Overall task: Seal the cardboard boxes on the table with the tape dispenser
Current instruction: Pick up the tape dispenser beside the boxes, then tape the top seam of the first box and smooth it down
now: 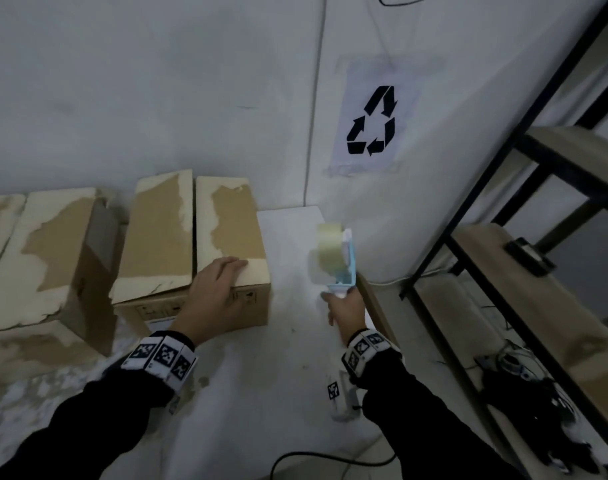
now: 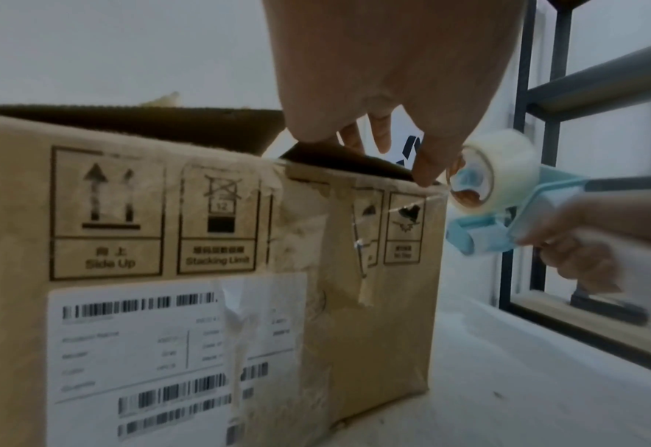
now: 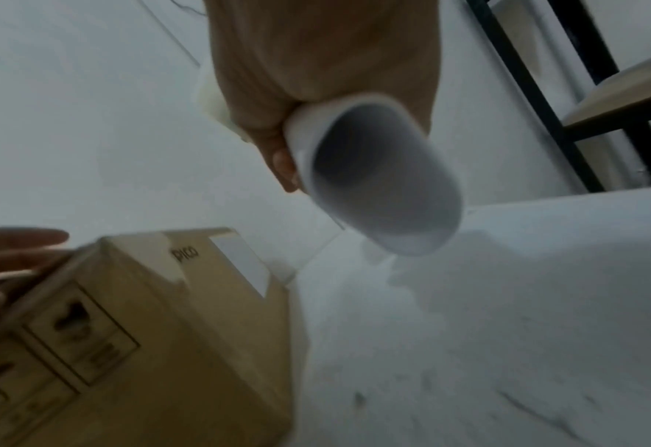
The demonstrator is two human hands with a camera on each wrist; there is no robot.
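Observation:
A cardboard box stands on the white table, its two top flaps folded down with a seam between them. My left hand lies flat on the near end of the right flap, fingers straight. The same box shows shipping labels on its front; in the right wrist view this box sits low left. My right hand grips the white handle of a light-blue tape dispenser with a clear tape roll, held in the air right of the box.
Another cardboard box with raised flaps stands to the left. A black metal shelf with wooden boards rises just right of the table. A recycling sign is taped to the wall. A black cable crosses the table's near edge.

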